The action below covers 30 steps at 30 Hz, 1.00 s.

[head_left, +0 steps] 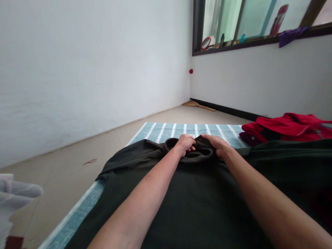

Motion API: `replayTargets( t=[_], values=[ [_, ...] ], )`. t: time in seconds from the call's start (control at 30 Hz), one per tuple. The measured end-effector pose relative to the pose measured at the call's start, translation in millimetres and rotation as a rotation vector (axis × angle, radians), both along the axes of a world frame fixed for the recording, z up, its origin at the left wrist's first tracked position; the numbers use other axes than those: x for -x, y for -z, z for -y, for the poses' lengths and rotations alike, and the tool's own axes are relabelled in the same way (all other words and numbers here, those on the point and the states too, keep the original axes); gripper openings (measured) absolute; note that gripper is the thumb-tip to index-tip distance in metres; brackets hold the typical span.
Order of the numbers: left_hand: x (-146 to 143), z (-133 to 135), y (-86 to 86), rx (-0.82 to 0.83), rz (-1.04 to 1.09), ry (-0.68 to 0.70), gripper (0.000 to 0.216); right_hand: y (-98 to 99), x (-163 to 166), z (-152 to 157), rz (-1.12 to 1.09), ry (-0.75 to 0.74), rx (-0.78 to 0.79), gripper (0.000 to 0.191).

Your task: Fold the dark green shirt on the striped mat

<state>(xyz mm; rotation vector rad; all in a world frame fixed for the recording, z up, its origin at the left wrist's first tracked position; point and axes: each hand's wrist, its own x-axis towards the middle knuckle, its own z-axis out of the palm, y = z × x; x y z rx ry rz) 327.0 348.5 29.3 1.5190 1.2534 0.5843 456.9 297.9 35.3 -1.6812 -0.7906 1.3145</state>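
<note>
A dark, almost black garment (197,197) lies spread flat over a teal mat with white stripes (166,131). Its round collar (192,157) is at the far end. My left hand (185,143) grips the left side of the collar with curled fingers. My right hand (216,143) rests on the right side of the collar and pinches the fabric there. Both forearms reach out over the garment's body.
A heap of red clothing (285,126) lies at the mat's far right. White cloth (15,193) shows at the left edge. Beige floor runs left of the mat to white walls. A window sill (249,41) holds small bottles and a purple cloth.
</note>
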Motion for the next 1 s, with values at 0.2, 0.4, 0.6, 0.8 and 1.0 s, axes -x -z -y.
replayTargets(
  t=[0.2,0.4,0.6,0.8,1.0],
  values=[
    [2.8,-3.3,1.8,0.049,0.092,-0.106,0.007,-3.4,4.3,2.6,0.488,0.094,-0.110,0.027],
    [3.6,-5.1,2.7,0.014,0.126,-0.111,0.026,-26.5,24.4,24.6,1.164,-0.145,-0.200,0.045],
    [6.6,-6.2,-0.8,-0.141,-0.003,0.010,0.038,-28.6,33.4,25.6,1.385,-0.340,-0.163,0.027],
    [14.7,-6.9,-21.3,-0.420,-0.185,0.334,0.046,-27.5,23.8,19.7,1.324,-0.368,-0.155,0.029],
    [13.9,-8.3,-28.2,-0.571,-0.430,0.449,0.027,-24.2,13.1,13.6,1.214,-0.370,-0.187,0.026]
  ],
)
